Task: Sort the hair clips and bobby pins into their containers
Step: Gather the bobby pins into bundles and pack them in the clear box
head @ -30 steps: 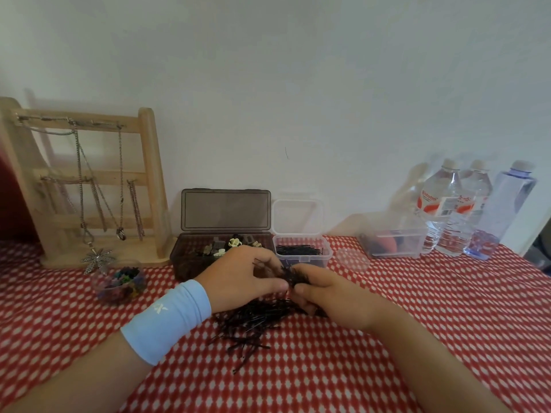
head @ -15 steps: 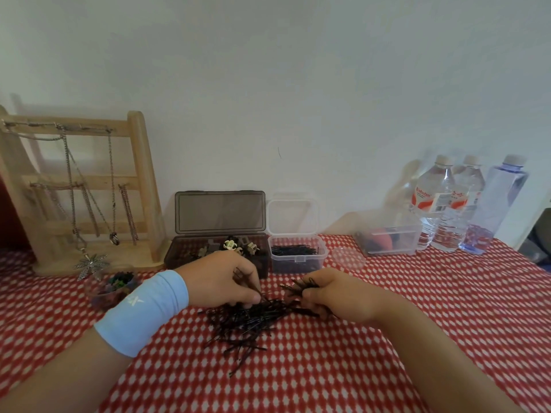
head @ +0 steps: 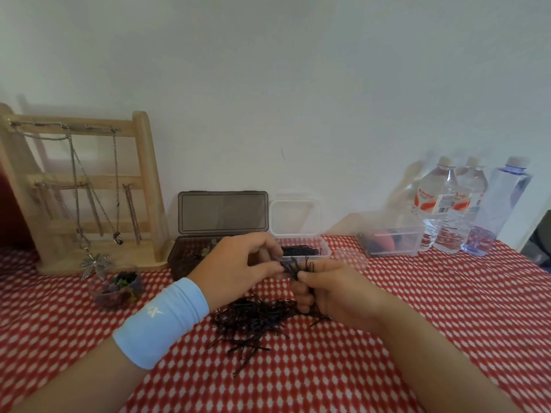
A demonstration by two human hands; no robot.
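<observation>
Hands (head: 286,275) raised off pile | red checked cloth (head: 417,338) | white wall (head: 298,84)

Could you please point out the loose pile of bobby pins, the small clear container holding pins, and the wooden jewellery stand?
pile of bobby pins (head: 253,315), head view, pile's middle.
small clear container (head: 323,254), head view, front rim.
wooden jewellery stand (head: 147,174), head view, right post.
</observation>
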